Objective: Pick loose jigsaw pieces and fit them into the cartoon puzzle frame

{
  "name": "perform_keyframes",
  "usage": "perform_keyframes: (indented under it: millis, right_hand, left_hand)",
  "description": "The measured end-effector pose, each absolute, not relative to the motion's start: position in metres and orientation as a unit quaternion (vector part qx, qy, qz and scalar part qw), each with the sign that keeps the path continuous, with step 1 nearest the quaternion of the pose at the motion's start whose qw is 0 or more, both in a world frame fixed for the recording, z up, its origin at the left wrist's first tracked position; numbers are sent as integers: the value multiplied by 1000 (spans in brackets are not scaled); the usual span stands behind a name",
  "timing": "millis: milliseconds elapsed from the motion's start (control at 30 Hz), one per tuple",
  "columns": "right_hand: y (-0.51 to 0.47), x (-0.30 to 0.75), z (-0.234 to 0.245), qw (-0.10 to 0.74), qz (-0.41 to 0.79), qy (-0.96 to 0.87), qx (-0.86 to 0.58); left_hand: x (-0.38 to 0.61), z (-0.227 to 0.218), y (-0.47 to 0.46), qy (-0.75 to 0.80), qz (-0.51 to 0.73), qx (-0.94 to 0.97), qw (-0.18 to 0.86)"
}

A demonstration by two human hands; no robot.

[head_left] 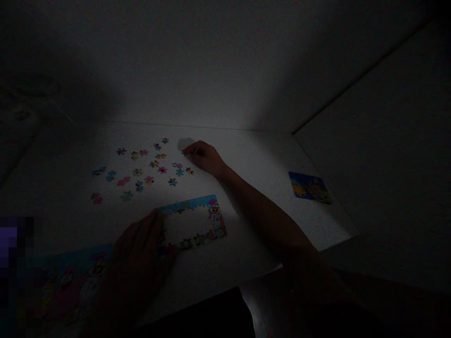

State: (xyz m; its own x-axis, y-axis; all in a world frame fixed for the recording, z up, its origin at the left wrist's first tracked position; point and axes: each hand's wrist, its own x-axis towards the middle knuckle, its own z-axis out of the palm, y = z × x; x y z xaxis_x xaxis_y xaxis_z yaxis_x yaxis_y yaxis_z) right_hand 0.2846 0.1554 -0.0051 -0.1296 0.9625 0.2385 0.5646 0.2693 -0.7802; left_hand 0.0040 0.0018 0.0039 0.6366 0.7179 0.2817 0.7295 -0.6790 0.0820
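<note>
Dimly lit, the right hand (205,157) pinches a jigsaw piece (184,152) beside scattered pieces (148,169); the left hand (139,249), fingers spread, rests against the puzzle border (192,223). The picture card's (310,187) print is unreadable.

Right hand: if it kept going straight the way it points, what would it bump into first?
Probably the puzzle piece at the fingertips of the right hand. The fingers may already be touching it, but the picture is too dim to be sure.
</note>
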Motion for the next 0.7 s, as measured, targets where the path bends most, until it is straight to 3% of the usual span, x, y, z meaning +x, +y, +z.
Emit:
perform_keyframes:
  millis: [467,700]
  right_hand:
    - [154,281,-8,396,271,-704,-524]
    - [151,280,-5,359,271,-715,-535]
  left_hand:
    - [3,5,1,-411,-155,-897,45]
    - [0,-2,-1,-418,-158,-894,41]
